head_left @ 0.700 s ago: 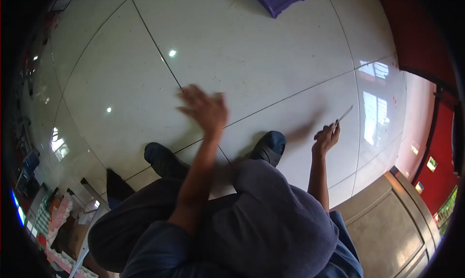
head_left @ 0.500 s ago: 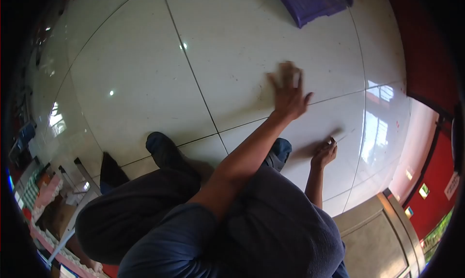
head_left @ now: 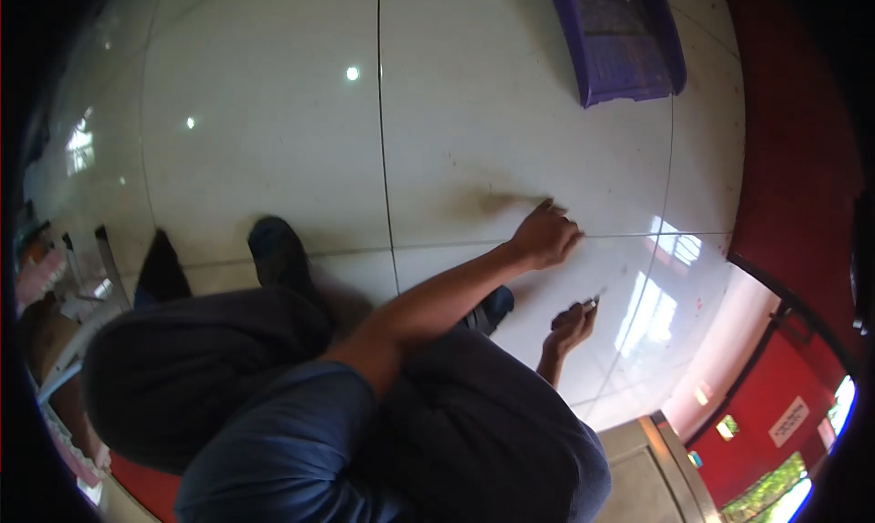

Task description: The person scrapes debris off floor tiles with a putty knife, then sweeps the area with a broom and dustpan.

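Observation:
Over the tiled floor [head_left: 474, 158], my left hand [head_left: 547, 238] is low, its fingers curled in and the index finger pointing toward the tiles. Whether anything sits between those fingers is hidden. My right hand [head_left: 572, 324] is beyond my right knee, closed in a pinch. A small thin object with a pale tip [head_left: 593, 301] sticks out from its fingers; its kind is too small to tell. Farther ahead, apart from both hands, lies a purple dustpan [head_left: 587, 65] with dust marks on it.
My bent legs [head_left: 465, 404] and dark shoes [head_left: 278, 254] are close below the hands. A wooden cabinet [head_left: 643, 473] stands at the lower right, near a red door [head_left: 752, 423]. Metal furniture legs [head_left: 82, 341] are at the left, and dark red furniture [head_left: 775, 140] edges the right.
My left hand has drawn back toward me, from spread fingers to curled ones. The view has shifted, so the dustpan shows more fully. My right hand keeps its pinch.

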A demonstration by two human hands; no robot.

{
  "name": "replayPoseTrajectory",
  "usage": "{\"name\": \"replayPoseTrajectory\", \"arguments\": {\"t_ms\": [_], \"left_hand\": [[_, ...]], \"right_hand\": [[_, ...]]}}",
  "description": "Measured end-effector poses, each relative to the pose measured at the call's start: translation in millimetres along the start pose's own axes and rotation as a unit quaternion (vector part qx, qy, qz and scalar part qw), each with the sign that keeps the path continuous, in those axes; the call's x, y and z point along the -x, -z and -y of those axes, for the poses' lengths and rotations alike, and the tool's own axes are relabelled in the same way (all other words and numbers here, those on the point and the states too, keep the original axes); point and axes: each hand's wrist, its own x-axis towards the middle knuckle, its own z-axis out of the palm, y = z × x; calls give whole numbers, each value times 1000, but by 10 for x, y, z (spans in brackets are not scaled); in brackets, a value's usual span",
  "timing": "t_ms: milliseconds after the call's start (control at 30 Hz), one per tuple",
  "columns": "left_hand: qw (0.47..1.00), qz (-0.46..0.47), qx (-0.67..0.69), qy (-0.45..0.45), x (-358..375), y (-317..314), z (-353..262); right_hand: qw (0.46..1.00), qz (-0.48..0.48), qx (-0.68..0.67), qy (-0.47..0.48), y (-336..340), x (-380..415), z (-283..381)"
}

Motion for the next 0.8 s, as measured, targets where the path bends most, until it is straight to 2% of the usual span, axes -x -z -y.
{"name": "replayPoseTrajectory", "arguments": {"t_ms": [33, 67, 100, 133, 167, 200, 267, 300, 400, 433, 533, 567, 600, 667, 700, 733, 767, 800], "left_hand": [[990, 0, 100, 100, 129, 4, -112], [975, -135, 95, 145, 295, -91, -69], [892, -62, 339, 293, 472, -16, -69], [723, -51, 512, 461, 648, 59, -70], [703, -34, 517, 488, 791, 95, -52], [651, -12, 584, 486, 866, -13, 55], [534, 12, 741, 407, 907, 128, 35], [470, -39, 776, 419, 842, 271, -50], [529, -86, 735, 415, 790, 164, 126], [521, -112, 739, 413, 719, 146, 173], [537, -151, 732, 391, 529, 221, 139], [532, -152, 734, 393, 581, 95, 110], [506, -142, 736, 427, 627, 39, 56], [506, -139, 727, 442, 691, 22, 34], [528, -150, 722, 420, 641, 24, 49], [550, -158, 716, 399, 555, 41, 83], [613, -126, 690, 363, 450, -2, 320], [619, -178, 674, 363, 293, 259, 258]], "right_hand": [[999, 6, 43, 18, -224, 173, 353], [994, 67, 87, 9, -277, 241, 451], [984, 113, 139, -12, -425, 360, 630], [954, 161, 251, -7, -563, 464, 751], [910, 208, 350, 74, -667, 533, 784], [880, 232, 386, 151, -811, 611, 865], [839, 276, 445, 150, -953, 736, 924], [839, 271, 448, 147, -1032, 771, 971], [811, 286, 476, 186, -1353, 694, 1046], [795, 294, 489, 207, -1435, 649, 1065], [821, 304, 450, 175, -1565, 533, 1184], [787, 316, 507, 151, -1516, 553, 1296], [787, 308, 508, 168, -1440, 564, 1281], [787, 293, 506, 195, -1314, 580, 1104], [785, 291, 491, 242, -1300, 507, 1055], [790, 285, 490, 235, -1403, 439, 1043], [796, 276, 489, 226, -1582, 375, 1055], [801, 266, 490, 217, -1702, 331, 1111]]}}
